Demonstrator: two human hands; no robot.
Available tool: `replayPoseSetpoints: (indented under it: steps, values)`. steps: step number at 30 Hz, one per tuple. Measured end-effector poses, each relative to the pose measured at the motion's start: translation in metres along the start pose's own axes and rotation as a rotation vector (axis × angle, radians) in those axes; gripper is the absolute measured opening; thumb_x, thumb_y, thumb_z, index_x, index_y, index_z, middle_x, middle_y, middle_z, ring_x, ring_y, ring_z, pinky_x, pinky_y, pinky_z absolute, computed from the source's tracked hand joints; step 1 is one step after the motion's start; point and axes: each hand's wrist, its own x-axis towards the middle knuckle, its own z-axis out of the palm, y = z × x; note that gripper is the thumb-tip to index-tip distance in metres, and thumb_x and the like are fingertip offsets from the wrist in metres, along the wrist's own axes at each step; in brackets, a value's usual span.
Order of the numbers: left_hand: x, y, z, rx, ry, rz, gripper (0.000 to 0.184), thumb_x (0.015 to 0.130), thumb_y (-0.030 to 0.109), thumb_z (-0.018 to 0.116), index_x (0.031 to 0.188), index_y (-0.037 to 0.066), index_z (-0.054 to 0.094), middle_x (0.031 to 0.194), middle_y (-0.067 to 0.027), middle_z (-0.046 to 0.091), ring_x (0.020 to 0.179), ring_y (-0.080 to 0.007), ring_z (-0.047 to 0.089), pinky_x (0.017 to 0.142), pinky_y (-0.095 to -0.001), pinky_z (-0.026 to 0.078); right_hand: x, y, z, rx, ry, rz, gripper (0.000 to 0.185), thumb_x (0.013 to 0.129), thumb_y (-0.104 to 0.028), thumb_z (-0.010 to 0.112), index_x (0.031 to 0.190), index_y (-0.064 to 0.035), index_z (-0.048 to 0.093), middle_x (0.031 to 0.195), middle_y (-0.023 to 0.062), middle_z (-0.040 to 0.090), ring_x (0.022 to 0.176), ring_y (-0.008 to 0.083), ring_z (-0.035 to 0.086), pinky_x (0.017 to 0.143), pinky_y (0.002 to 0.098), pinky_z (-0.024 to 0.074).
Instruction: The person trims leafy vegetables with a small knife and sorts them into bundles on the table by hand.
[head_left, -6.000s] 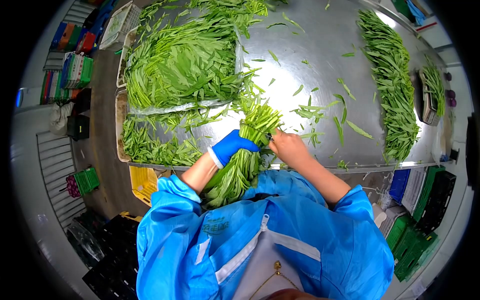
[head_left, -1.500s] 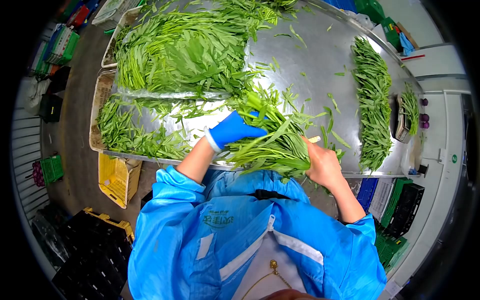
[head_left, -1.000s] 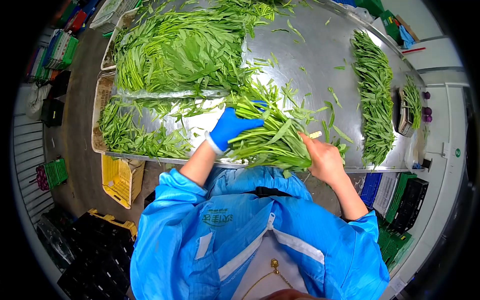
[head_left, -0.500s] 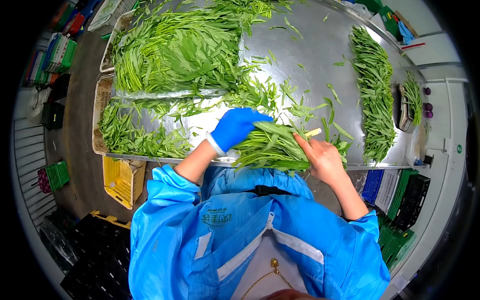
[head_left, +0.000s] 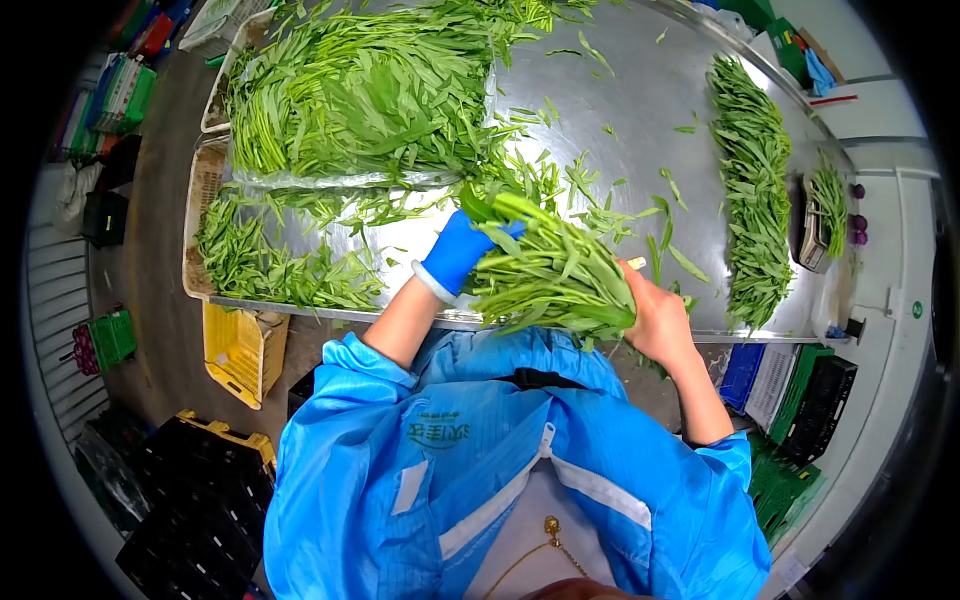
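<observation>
Though leafy — greens (head_left: pixel 565 275) between fingers (head_left: pixel 637 282)

Looks like a vegetable packing room

Leafy greens (head_left: pixel 370 110) lie in heaps across a broad steel table (head_left: pixel 630 110), far more than a household's worth. Plastic crates (head_left: pixel 816 410) stand stacked beside it, a yellow crate (head_left: pixel 240 358) sits below its edge, and plain white wall panels (head_left: pixel 875 118) close off the side.

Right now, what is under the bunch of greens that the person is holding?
The metal table shows left and right of the bunch of greens, so its near edge probably continues beneath. What lies directly under the bunch is covered and cannot be seen.
</observation>
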Motion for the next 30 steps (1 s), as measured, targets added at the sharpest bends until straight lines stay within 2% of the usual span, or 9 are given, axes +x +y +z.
replayPoseSetpoints:
  steps: [3, 7, 11, 14, 15, 16, 22, 26, 30]
  values:
    - [0.000, 0.002, -0.010, -0.244, 0.059, -0.066, 0.031, 0.086, 0.007, 0.062, 0.117, 0.002, 0.058, 0.099, -0.0065, 0.066, 0.075, -0.0115, 0.062, 0.060, -0.0213, 0.048, 0.005, -0.006, -0.010, 0.110, -0.054, 0.120, 0.084, 0.058, 0.002, 0.067, 0.136, -0.0161, 0.042, 0.100, 0.0187, 0.064, 0.088, 0.0393, 0.062, 0.072, 0.0435, 0.0512]
    - [0.000, 0.004, -0.048, -0.602, 0.100, -0.227, 0.034, 0.093, 0.026, 0.060, 0.121, 0.007, 0.058, 0.082, 0.0035, 0.053, 0.046, -0.0004, 0.030, 0.042, -0.0156, 0.027, 0.003, -0.002, -0.006, 0.259, -0.039, 0.166, 0.081, 0.061, 0.001, 0.067, 0.136, -0.0157, 0.042, 0.103, 0.0210, 0.064, 0.093, 0.0410, 0.061, 0.078, 0.0446, 0.0510]
    - [-0.011, 0.005, -0.047, -0.323, 0.210, -0.223, 0.030, 0.095, 0.022, 0.058, 0.120, 0.005, 0.058, 0.083, 0.0037, 0.054, 0.047, -0.0006, 0.033, 0.039, -0.0168, 0.027, 0.002, -0.008, -0.006, 0.257, -0.039, 0.181, 0.078, 0.062, 0.000, 0.067, 0.135, -0.0148, 0.042, 0.103, 0.0220, 0.064, 0.095, 0.0421, 0.060, 0.079, 0.0448, 0.0503]
    - [0.003, -0.016, -0.100, -0.645, 0.336, -0.030, 0.020, 0.091, 0.014, 0.062, 0.110, 0.006, 0.064, 0.076, 0.0042, 0.054, 0.047, -0.0020, 0.035, 0.046, -0.0174, 0.032, 0.004, -0.009, -0.009, 0.278, -0.038, 0.205, 0.076, 0.064, -0.002, 0.067, 0.135, -0.0146, 0.043, 0.102, 0.0223, 0.064, 0.095, 0.0420, 0.061, 0.080, 0.0443, 0.0502]
    - [-0.001, 0.000, -0.098, -0.317, 0.579, 0.108, 0.022, 0.089, 0.010, 0.064, 0.109, 0.002, 0.064, 0.074, 0.0061, 0.055, 0.050, -0.0015, 0.038, 0.046, -0.0171, 0.030, 0.003, -0.008, -0.012, 0.285, -0.043, 0.237, 0.076, 0.064, -0.002, 0.067, 0.135, -0.0145, 0.043, 0.101, 0.0224, 0.064, 0.095, 0.0418, 0.061, 0.080, 0.0441, 0.0501]
    - [0.000, 0.011, -0.108, -0.406, 0.618, 0.044, 0.027, 0.091, 0.017, 0.062, 0.114, 0.005, 0.062, 0.092, 0.0044, 0.060, 0.062, 0.0019, 0.046, 0.054, -0.0125, 0.035, 0.001, -0.006, -0.015, 0.290, -0.046, 0.270, 0.075, 0.065, -0.002, 0.067, 0.135, -0.0144, 0.043, 0.101, 0.0225, 0.064, 0.095, 0.0416, 0.061, 0.080, 0.0438, 0.0501]
    - [-0.011, -0.003, -0.024, 0.321, -0.222, 0.173, 0.037, 0.081, 0.011, 0.070, 0.115, 0.001, 0.062, 0.108, -0.0049, 0.068, 0.090, -0.0131, 0.064, 0.082, -0.0294, 0.051, 0.011, -0.006, -0.008, 0.236, -0.085, 0.162, 0.074, 0.065, -0.004, 0.068, 0.134, -0.0083, 0.043, 0.102, 0.0223, 0.064, 0.095, 0.0417, 0.061, 0.081, 0.0423, 0.0506]
    - [-0.011, 0.008, -0.018, -0.069, -0.052, -0.202, 0.031, 0.078, 0.002, 0.073, 0.107, -0.004, 0.066, 0.096, -0.0111, 0.070, 0.084, -0.0146, 0.067, 0.076, -0.0279, 0.054, 0.016, -0.007, -0.010, 0.256, -0.117, 0.290, 0.073, 0.066, -0.007, 0.071, 0.134, -0.0066, 0.043, 0.106, 0.0209, 0.064, 0.100, 0.0401, 0.061, 0.085, 0.0400, 0.0503]
    - [-0.015, 0.001, -0.032, -0.094, 0.011, -0.192, 0.024, 0.083, 0.003, 0.067, 0.105, -0.004, 0.066, 0.094, -0.0102, 0.070, 0.082, -0.0143, 0.067, 0.075, -0.0278, 0.054, 0.018, -0.011, -0.007, 0.437, -0.133, 0.269, 0.075, 0.066, -0.013, 0.075, 0.133, -0.0038, 0.043, 0.110, 0.0181, 0.065, 0.105, 0.0331, 0.062, 0.090, 0.0378, 0.0485]
